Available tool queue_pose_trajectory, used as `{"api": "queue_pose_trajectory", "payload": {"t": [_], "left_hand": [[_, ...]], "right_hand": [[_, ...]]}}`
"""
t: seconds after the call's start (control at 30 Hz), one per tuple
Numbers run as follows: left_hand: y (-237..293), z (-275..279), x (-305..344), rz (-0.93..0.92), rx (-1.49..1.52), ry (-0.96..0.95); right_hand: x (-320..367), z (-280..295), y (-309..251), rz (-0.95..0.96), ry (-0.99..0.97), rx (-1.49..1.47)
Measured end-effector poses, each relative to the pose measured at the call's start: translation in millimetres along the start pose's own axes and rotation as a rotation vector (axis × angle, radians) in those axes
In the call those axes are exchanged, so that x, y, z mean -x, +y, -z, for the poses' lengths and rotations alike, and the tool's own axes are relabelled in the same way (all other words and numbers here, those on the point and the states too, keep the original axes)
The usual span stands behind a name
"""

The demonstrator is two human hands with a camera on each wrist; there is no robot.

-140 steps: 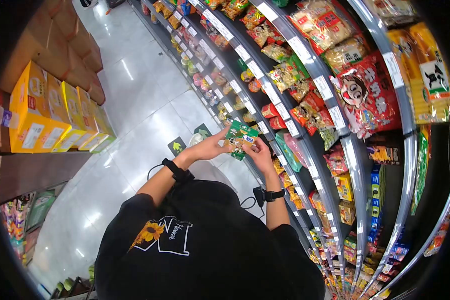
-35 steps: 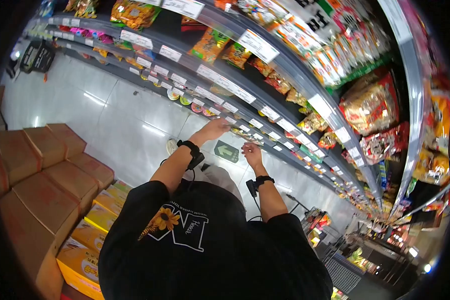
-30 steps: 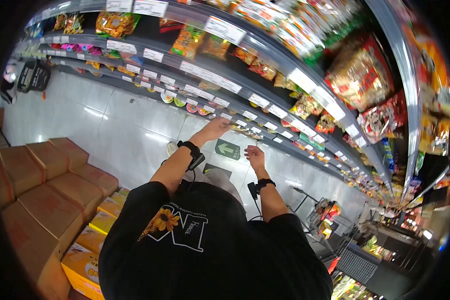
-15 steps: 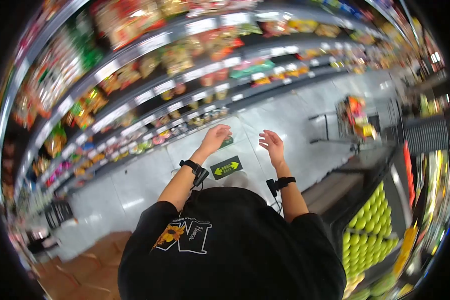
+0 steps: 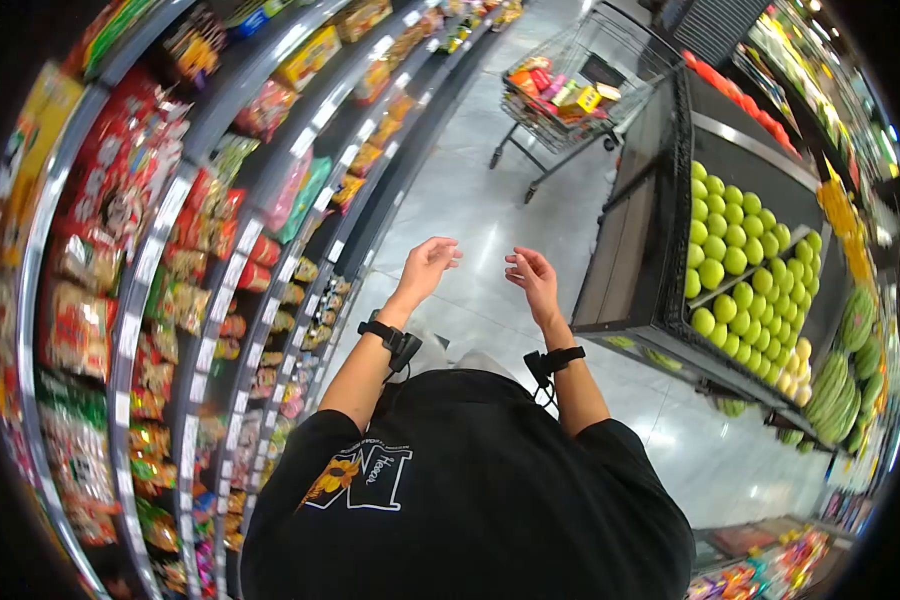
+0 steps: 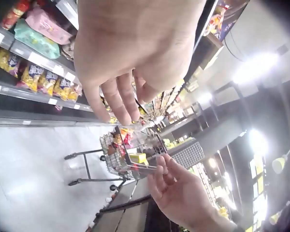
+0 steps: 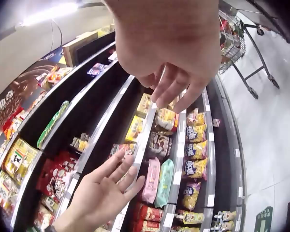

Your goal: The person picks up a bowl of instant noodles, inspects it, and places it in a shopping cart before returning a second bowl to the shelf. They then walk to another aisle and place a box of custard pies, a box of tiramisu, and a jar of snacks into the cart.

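We wear a black short-sleeved shirt [image 5: 490, 490] with a yellow flower print [image 5: 334, 478] and black strap-on wrist cameras [image 5: 404, 347].

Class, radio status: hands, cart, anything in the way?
Left hand, right hand: both empty. Cart ahead, loaded. Shelves left, fruit stand right; nothing seen between hands and cart.

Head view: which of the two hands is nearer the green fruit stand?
The right hand, on the green fruit stand's side; the left hand is farther from it, toward the snack shelves.
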State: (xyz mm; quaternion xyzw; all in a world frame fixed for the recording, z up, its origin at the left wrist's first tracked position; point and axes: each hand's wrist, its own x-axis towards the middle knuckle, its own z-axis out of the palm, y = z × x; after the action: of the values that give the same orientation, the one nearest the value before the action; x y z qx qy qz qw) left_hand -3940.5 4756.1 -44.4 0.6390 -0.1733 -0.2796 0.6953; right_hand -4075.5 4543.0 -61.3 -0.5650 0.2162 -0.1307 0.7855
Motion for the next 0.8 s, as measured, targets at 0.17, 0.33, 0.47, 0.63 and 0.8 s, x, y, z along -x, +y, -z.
{"api": "queue_pose_trajectory", "payload": {"t": [0.17, 0.33, 0.47, 0.63, 0.8], "left_hand": [[-9, -34, -56, 0.038, 0.008, -0.124], [-30, -49, -119, 0.138, 0.029, -0.203], [-36, -47, -196, 0.149, 0.056, -0.194], [1, -30, -272, 0.032, -0.032, -0.199], [4, -22, -329, -0.007, -0.016, -0.207]], "right_hand": [[-8, 39, -4, -0.011, 0.136, 0.021], [-43, 66, -12, -0.020, 0.241, 0.059], [-97, 71, -21, -0.171, 0.342, -0.013], [-187, 56, -55, -0.168, 0.301, -0.007], [-261, 35, -83, -0.108, 0.190, 0.116]]}}
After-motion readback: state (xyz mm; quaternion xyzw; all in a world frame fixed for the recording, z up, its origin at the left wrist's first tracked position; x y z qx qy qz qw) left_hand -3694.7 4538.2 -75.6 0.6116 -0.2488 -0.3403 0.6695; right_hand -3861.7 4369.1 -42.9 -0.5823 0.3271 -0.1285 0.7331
